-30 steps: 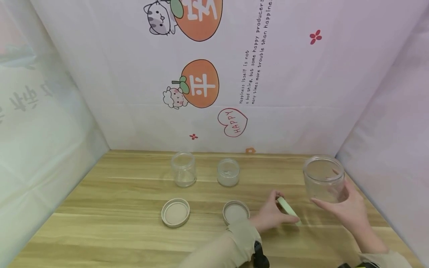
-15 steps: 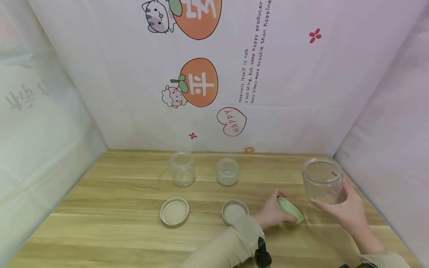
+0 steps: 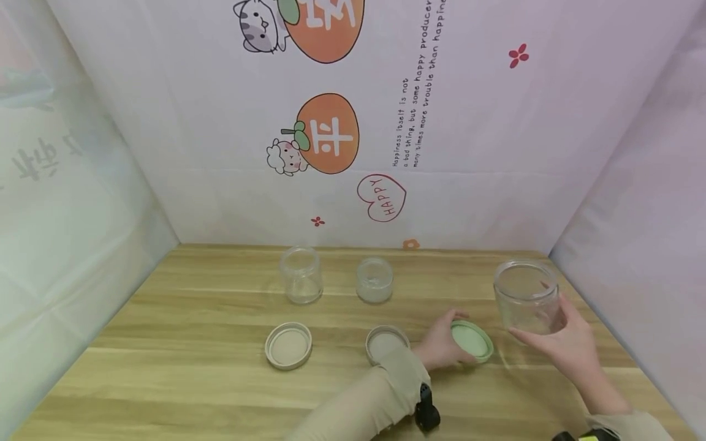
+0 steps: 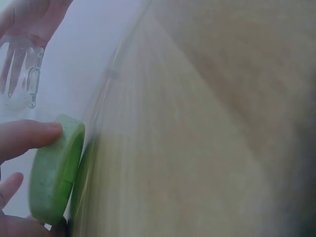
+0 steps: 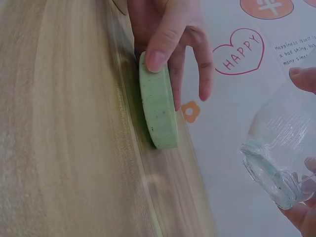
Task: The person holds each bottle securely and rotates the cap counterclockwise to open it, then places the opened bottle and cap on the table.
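Observation:
My left hand [image 3: 444, 344] pinches a round green lid [image 3: 472, 342] by its rim, thumb and fingers on opposite sides. Its recessed inner face points up, and in the right wrist view the lid [image 5: 160, 108] is edge-on, just over or on the table; I cannot tell if it touches. To its right, my right hand [image 3: 570, 343] grips a large clear jar [image 3: 526, 300] round its side. That jar is lidless, upright or slightly tilted, and seems held a little above the wood. The left wrist view has the green lid [image 4: 54, 173] close up.
Toward the back stand a tall clear jar [image 3: 302, 278] and a short clear jar [image 3: 375, 283], both lidless. In front of them lie two beige lids, the left lid [image 3: 288, 346] and the right lid [image 3: 386, 344], the latter partly behind my left sleeve. Fabric walls enclose the wooden table [image 3: 193, 380].
The green lid has turned from edge-on to nearly flat, its inner face now showing upward. My right hand has shifted the large jar slightly left.

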The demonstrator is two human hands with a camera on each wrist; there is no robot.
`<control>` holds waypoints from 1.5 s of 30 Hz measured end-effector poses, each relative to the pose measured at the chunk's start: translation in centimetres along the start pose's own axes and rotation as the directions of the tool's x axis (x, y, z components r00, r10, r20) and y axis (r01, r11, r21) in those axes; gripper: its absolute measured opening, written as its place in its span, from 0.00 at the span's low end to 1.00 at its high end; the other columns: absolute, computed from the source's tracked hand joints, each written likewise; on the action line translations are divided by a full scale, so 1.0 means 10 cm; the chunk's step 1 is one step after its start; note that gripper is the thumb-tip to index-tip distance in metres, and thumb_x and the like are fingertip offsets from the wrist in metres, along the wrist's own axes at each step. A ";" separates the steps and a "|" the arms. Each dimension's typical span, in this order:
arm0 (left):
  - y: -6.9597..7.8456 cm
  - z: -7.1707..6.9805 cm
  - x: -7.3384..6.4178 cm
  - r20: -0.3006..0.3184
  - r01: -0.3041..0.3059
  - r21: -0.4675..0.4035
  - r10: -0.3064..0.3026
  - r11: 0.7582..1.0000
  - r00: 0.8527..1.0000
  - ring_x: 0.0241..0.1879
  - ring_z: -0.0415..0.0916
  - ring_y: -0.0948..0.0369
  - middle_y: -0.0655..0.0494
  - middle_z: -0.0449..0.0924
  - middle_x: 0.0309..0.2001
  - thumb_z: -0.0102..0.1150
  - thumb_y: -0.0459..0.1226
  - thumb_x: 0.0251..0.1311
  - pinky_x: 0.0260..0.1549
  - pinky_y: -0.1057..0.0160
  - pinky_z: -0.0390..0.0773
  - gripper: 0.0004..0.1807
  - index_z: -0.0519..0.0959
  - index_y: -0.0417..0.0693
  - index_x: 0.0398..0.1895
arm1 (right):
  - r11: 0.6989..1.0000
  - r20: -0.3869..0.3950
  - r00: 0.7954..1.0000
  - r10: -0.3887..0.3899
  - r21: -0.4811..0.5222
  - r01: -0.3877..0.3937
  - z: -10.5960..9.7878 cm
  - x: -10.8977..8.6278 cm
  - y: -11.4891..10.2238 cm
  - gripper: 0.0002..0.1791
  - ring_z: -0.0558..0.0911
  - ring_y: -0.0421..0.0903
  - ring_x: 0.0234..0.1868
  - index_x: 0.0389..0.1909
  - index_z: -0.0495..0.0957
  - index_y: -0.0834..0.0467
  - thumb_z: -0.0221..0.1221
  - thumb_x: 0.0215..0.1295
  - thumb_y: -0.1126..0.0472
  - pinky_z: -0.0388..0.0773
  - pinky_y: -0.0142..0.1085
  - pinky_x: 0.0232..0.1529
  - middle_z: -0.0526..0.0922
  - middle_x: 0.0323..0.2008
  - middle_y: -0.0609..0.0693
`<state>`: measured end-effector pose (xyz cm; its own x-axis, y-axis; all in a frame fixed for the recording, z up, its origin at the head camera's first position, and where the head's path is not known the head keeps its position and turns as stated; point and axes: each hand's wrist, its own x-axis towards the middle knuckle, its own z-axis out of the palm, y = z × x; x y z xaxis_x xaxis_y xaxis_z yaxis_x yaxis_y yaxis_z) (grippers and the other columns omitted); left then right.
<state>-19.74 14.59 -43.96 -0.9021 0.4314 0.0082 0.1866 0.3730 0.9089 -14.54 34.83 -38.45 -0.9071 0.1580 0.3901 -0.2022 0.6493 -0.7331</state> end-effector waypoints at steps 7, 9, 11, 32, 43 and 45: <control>0.02 0.00 -0.02 0.019 0.008 0.085 -0.010 0.996 1.000 0.49 0.71 0.67 0.62 0.74 0.51 0.77 0.27 0.31 0.48 0.70 0.73 0.41 0.72 0.54 0.56 | 1.000 0.010 1.000 0.015 0.000 -0.015 0.01 0.00 0.01 0.52 0.64 0.16 0.44 0.69 0.58 0.60 0.75 0.41 0.64 0.62 0.10 0.41 0.64 0.45 0.20; 0.01 0.00 -0.03 0.022 -0.001 0.108 -0.001 0.994 1.000 0.49 0.71 0.67 0.62 0.74 0.50 0.77 0.27 0.31 0.48 0.70 0.72 0.40 0.73 0.53 0.55 | 1.000 0.014 1.000 0.020 0.005 -0.020 0.01 -0.01 0.02 0.53 0.65 0.17 0.44 0.69 0.57 0.60 0.75 0.41 0.64 0.63 0.10 0.41 0.64 0.45 0.20; 0.00 0.00 -0.03 0.025 -0.011 0.119 0.008 0.993 1.000 0.48 0.70 0.67 0.62 0.74 0.49 0.77 0.27 0.31 0.48 0.70 0.72 0.40 0.73 0.53 0.55 | 1.000 0.014 1.000 0.028 0.005 -0.028 0.03 -0.02 0.01 0.52 0.66 0.18 0.43 0.69 0.58 0.61 0.75 0.41 0.64 0.64 0.11 0.41 0.64 0.45 0.21; 0.05 -0.46 -0.11 -0.038 0.059 -0.210 -0.068 0.976 0.997 0.59 0.68 0.51 0.47 0.70 0.59 0.71 0.33 0.47 0.52 0.55 0.74 0.31 0.71 0.53 0.57 | 0.983 0.033 0.999 0.019 0.182 -0.024 0.22 0.10 -0.11 0.52 0.70 0.21 0.46 0.70 0.52 0.60 0.70 0.45 0.72 0.71 0.15 0.44 0.64 0.50 0.25; 0.00 -1.07 -0.41 -0.071 -0.035 -0.320 0.012 0.947 0.997 0.59 0.69 0.50 0.47 0.69 0.59 0.70 0.34 0.50 0.56 0.53 0.74 0.36 0.65 0.52 0.64 | 0.956 0.081 0.994 0.073 0.277 -0.093 0.45 0.41 -0.23 0.52 0.64 0.52 0.66 0.70 0.48 0.60 0.69 0.48 0.71 0.59 0.47 0.69 0.64 0.64 0.55; -0.06 -1.14 -0.46 -0.082 -0.050 -0.338 0.023 0.940 0.996 0.60 0.68 0.49 0.46 0.68 0.59 0.68 0.33 0.51 0.57 0.50 0.72 0.38 0.62 0.50 0.65 | 0.950 0.103 0.991 0.080 0.294 -0.107 0.51 0.48 -0.23 0.53 0.57 0.62 0.69 0.70 0.46 0.64 0.69 0.47 0.71 0.51 0.59 0.69 0.58 0.67 0.65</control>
<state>-20.18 3.04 -39.80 -0.9263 0.3715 0.0634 0.0889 0.0519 0.9947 -20.27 30.29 -37.77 -0.9535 0.1318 0.2710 -0.2037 0.3809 -0.9019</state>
